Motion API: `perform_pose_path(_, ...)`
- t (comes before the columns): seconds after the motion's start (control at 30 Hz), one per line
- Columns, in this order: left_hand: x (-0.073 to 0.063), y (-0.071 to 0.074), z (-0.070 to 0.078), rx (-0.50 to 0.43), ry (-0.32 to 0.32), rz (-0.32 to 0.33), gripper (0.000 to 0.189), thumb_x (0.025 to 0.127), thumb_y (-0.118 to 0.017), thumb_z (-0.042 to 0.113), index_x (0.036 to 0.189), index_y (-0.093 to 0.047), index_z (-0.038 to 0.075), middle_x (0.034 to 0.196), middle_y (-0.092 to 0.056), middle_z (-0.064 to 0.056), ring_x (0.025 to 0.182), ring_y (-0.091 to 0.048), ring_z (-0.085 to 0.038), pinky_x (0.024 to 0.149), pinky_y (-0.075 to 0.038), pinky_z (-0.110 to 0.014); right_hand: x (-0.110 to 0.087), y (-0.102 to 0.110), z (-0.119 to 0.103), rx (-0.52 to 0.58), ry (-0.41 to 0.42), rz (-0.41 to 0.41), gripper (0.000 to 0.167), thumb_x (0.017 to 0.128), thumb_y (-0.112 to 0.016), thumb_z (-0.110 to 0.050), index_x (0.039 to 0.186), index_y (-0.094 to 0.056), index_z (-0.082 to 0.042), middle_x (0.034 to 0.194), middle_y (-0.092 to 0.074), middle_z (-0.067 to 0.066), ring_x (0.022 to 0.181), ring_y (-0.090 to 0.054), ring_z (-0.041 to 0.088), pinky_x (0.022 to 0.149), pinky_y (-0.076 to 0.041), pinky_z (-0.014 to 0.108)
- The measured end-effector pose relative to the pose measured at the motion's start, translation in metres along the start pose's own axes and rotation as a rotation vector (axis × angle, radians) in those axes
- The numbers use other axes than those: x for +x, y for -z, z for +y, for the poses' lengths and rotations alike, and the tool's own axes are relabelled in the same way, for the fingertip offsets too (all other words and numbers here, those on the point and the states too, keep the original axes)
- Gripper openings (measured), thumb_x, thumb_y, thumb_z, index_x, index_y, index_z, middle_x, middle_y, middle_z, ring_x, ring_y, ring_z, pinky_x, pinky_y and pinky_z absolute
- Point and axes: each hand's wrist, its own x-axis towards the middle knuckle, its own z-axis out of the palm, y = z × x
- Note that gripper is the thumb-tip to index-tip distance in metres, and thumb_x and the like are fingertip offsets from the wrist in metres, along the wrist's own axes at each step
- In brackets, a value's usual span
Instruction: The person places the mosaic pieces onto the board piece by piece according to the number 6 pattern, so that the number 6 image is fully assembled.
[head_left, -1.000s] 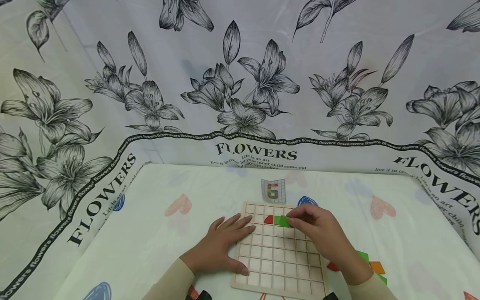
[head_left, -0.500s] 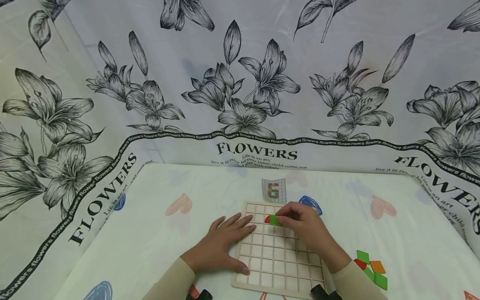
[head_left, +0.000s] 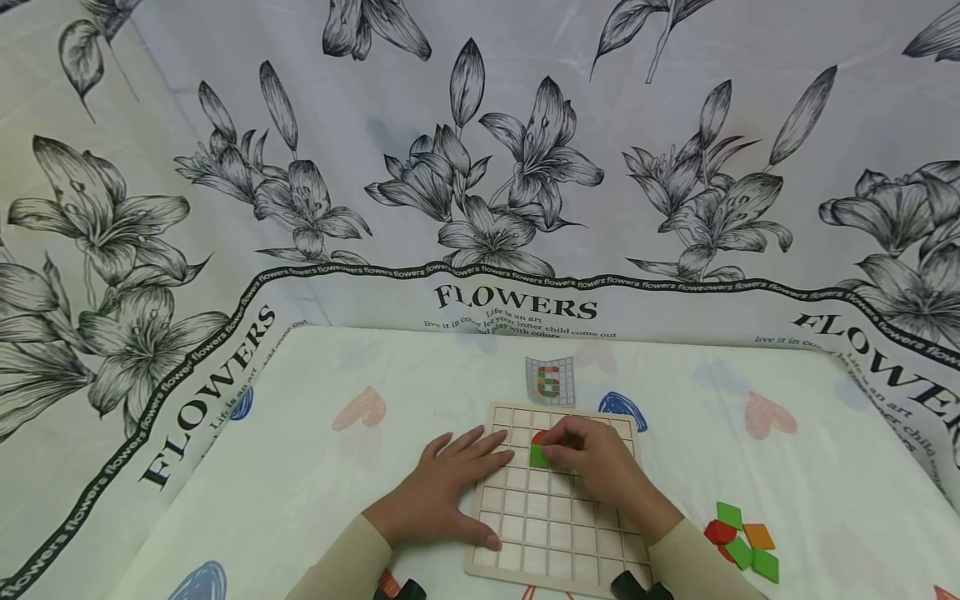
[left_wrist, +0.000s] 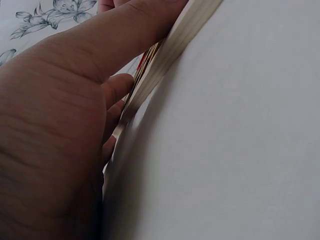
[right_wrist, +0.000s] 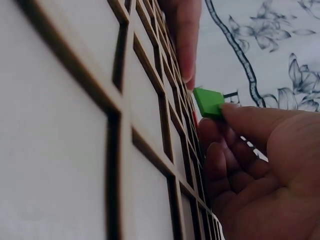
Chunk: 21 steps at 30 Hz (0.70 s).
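Observation:
A wooden grid board [head_left: 517,527] lies on the table. My left hand [head_left: 442,492] rests on its left edge with fingers spread, the thumb along the near left side. Between thumb and fingertips, my right hand [head_left: 600,462] pinches a green square tile [head_left: 537,456] over the upper part of the grid. The right wrist view shows this green tile [right_wrist: 209,103] tilted, at the thumb tip. Just behind it in the head view, a red tile [head_left: 537,437] sits in the grid, partly hidden by the right hand.
Right of the board lies a loose group of green, red and orange tiles, including an orange tile [head_left: 758,535] and a red tile [head_left: 720,533]. A small card with a coloured grid pattern [head_left: 550,381] lies beyond the board's far edge. A flower-printed curtain [head_left: 480,167] hangs behind.
My right hand has moved left across the board, carrying the green tile from right of the red tile to just below it. The left hand stays in place.

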Motion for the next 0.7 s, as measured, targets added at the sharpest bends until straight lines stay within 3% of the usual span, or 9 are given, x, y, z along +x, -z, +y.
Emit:
perform_pose_path(0.27, 0.0003, -0.0001, -0.0003, 0.006, -0.004, 0.004, 0.111, 0.079, -0.077, 0.084, 0.171, -0.04, 0.033, 0.178, -0.021, 0.016, 0.165, -0.012, -0.02, 0.126, -0.008, -0.065, -0.0007, -0.0026, 0.002, -0.108, 0.021, -0.01, 0.014, 0.101, -0.081, -0.014, 0.095, -0.079, -0.027, 0.099, -0.073, -0.014, 0.09, -0.064, 0.013, 0.085, -0.054, 0.037)
perform_pose_path(0.53, 0.0, 0.0001, 0.0001, 0.009, -0.004, 0.005, 0.112, 0.079, -0.077, 0.084, 0.171, -0.041, 0.032, 0.178, -0.022, 0.015, 0.165, -0.011, -0.019, 0.126, -0.008, -0.064, -0.0021, -0.0025, -0.0009, -0.129, 0.041, -0.009, 0.012, 0.1, -0.08, -0.011, 0.098, -0.08, -0.023, 0.104, -0.071, -0.012, 0.096, -0.065, 0.011, 0.089, -0.056, 0.04)
perform_pose_path(0.7, -0.0002, 0.0006, 0.0006, 0.008, -0.002, 0.0, 0.111, 0.079, -0.078, 0.083, 0.171, -0.041, 0.032, 0.178, -0.022, 0.014, 0.165, -0.011, -0.02, 0.126, -0.008, -0.064, -0.0014, -0.0037, -0.0013, -0.129, 0.008, -0.002, 0.012, 0.1, -0.081, -0.011, 0.104, -0.079, -0.022, 0.105, -0.07, -0.011, 0.094, -0.064, 0.011, 0.088, -0.056, 0.04)
